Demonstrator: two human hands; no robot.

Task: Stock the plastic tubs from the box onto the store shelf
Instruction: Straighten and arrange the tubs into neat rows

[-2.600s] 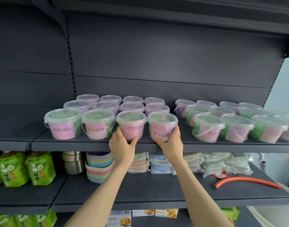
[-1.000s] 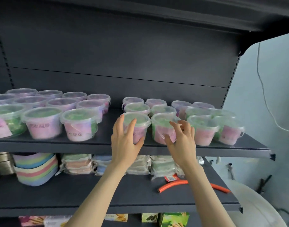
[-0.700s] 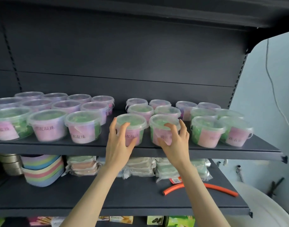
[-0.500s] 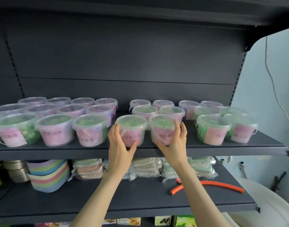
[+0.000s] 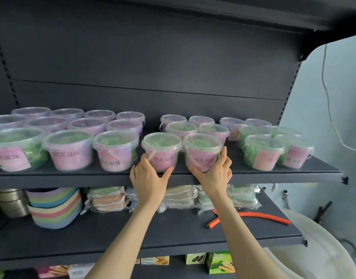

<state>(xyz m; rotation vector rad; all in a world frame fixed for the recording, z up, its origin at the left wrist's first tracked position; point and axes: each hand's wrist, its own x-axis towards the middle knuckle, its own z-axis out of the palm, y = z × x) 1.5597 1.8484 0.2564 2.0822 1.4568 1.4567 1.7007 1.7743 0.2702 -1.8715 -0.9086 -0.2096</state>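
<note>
The row of tubs point(image 5: 70, 152) ran out of frame at nine o'clock, and the back rows showed me little more than lids. Labels towards three o'clock were too blurred to read. Wrapped packets point(image 5: 179, 196) on the lower shelf point(image 5: 92, 236) sat partly hidden behind my wrists.

My left hand point(image 5: 147, 180) cupped the centre tub point(image 5: 162, 150) at the front edge of the shelf point(image 5: 273, 175). Its fingers point(image 5: 142, 161) curled round the tub's nine o'clock side, with the thumb under its base. My right hand point(image 5: 212, 174) gripped the neighbouring tub point(image 5: 202, 152), which stood just at three o'clock of the first and nearly touched it. There the thumb lay along the base and the fingers wrapped up the three o'clock wall.

The centre tub's pink label read 洗衣凝珠. On the neighbouring tub I made out 洗衣凝, the rest covered by my fingers. An orange hose point(image 5: 251, 215) lay on the lower shelf at four o'clock.
</note>
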